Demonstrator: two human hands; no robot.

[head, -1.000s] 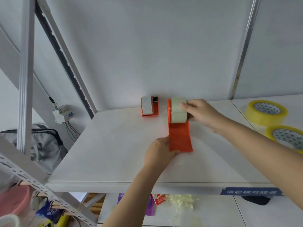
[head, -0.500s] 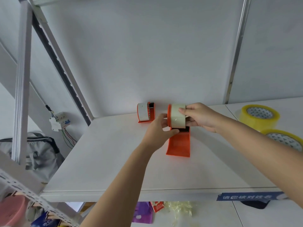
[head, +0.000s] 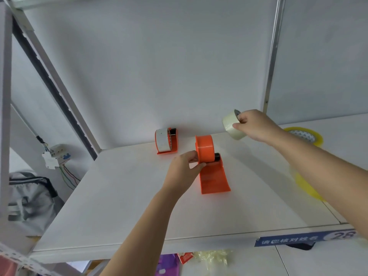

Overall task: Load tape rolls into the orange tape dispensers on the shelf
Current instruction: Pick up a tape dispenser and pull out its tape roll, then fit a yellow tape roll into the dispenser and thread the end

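Note:
An orange tape dispenser (head: 211, 170) stands on the white shelf (head: 129, 206), its orange hub bare. My left hand (head: 184, 169) grips the hub's left side at its lower edge. My right hand (head: 253, 125) holds a pale translucent tape roll (head: 231, 126) in the air, up and to the right of the dispenser, clear of it. Further back, against the wall, a second orange dispenser (head: 166, 143) carries a whitish tape roll.
Two yellow tape rolls (head: 304, 135) lie on the shelf to the right, partly hidden by my right forearm. A metal upright (head: 271, 56) runs up the back wall. A blue label (head: 304, 238) sticks to the shelf's front edge. A grey bag (head: 29, 198) sits lower left.
My right hand has lifted the pale roll off the dispenser's hub, up and to the right. My left hand moved from the dispenser's base to its hub.

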